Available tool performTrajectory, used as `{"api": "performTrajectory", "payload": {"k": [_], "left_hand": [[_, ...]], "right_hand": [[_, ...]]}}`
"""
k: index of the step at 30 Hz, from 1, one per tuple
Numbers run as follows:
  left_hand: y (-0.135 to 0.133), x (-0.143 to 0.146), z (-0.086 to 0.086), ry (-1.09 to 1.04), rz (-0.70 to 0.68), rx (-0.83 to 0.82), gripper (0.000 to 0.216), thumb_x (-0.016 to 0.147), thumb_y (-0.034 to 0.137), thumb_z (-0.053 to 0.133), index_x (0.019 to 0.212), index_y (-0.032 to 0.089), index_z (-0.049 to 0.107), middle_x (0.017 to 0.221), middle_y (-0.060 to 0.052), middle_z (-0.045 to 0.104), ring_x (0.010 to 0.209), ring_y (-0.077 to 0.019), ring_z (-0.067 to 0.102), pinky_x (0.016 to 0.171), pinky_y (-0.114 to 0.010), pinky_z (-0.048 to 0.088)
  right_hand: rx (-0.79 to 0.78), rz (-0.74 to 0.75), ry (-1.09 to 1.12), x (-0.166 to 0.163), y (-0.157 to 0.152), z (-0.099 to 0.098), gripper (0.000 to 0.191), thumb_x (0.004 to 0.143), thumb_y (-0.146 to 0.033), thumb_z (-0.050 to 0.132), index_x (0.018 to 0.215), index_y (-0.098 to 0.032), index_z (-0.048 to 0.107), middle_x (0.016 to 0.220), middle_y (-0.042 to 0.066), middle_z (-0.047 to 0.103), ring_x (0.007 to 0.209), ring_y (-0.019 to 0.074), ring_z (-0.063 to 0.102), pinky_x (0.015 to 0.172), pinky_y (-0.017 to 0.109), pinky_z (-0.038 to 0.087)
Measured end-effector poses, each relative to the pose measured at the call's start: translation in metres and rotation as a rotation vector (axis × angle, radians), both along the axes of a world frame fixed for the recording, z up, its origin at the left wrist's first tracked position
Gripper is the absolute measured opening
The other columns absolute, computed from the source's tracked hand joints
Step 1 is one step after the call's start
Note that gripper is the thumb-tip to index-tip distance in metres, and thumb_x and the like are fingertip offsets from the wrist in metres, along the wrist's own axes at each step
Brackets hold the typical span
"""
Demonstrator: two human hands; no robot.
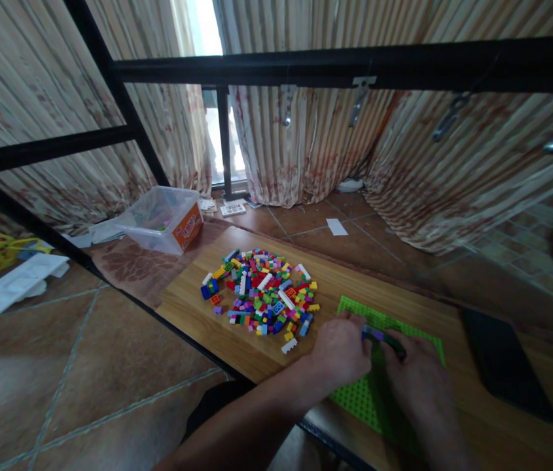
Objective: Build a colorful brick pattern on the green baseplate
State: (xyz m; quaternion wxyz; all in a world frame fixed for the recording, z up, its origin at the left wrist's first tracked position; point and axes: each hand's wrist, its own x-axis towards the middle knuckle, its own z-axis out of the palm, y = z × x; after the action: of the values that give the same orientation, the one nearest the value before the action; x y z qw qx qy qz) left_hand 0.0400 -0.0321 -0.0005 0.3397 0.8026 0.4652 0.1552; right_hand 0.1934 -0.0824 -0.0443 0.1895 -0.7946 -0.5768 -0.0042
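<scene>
Over a bright green studded baseplate (362, 399), my left hand (342, 347) and my right hand (416, 369) are close together. Between them runs a short row of joined toy bricks (377, 333), blue and purple at the left end and dark green at the right. My right hand's fingers are closed on the dark end of that row. The left hand is curled at the blue end, its fingertips mostly hidden behind the hand. Just left of my hands lies a heap of small mixed-colour toy bricks (261, 301).
The wooden board (197, 281) carries everything, with a dark flat tablet-like object (506, 363) at its right. A clear plastic box (158, 222) with an orange label stands beyond the far left end. Black metal bars (305, 69) cross ahead, before striped curtains (276, 144).
</scene>
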Motion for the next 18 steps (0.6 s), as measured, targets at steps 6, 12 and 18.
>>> {"api": "performTrajectory", "payload": {"k": [6, 12, 18], "left_hand": [[-0.0003, -0.0022, 0.0031, 0.009, -0.013, -0.012, 0.040, 0.083, 0.026, 0.048, 0.120, 0.016, 0.059, 0.113, -0.013, 0.064, 0.096, -0.0250, 0.064, 0.090, -0.037, 0.053], [-0.0011, -0.0042, 0.0031, -0.013, -0.020, -0.004, 0.040, 0.083, 0.026, 0.048, 0.120, 0.013, 0.059, 0.113, -0.015, 0.064, 0.098, -0.0270, 0.064, 0.091, -0.039, 0.053], [-0.0013, -0.0047, 0.0001, -0.020, -0.014, -0.008, 0.041, 0.083, 0.026, 0.048, 0.120, 0.014, 0.059, 0.113, -0.014, 0.065, 0.094, -0.0268, 0.065, 0.088, -0.040, 0.054]], "right_hand": [[0.021, 0.017, 0.039, 0.0001, -0.0006, -0.0006, 0.045, 0.086, -0.043, 0.037, 0.106, -0.014, 0.066, 0.097, 0.014, 0.059, 0.085, 0.0257, 0.057, 0.080, 0.041, 0.048], [0.029, 0.031, 0.067, -0.0008, -0.0003, 0.0008, 0.044, 0.086, -0.042, 0.037, 0.106, -0.015, 0.066, 0.100, 0.014, 0.059, 0.084, 0.0248, 0.057, 0.080, 0.041, 0.047], [0.013, 0.028, 0.050, 0.0002, 0.0010, -0.0002, 0.043, 0.086, -0.042, 0.037, 0.106, -0.017, 0.065, 0.098, 0.013, 0.060, 0.088, 0.0267, 0.058, 0.079, 0.041, 0.048]]}}
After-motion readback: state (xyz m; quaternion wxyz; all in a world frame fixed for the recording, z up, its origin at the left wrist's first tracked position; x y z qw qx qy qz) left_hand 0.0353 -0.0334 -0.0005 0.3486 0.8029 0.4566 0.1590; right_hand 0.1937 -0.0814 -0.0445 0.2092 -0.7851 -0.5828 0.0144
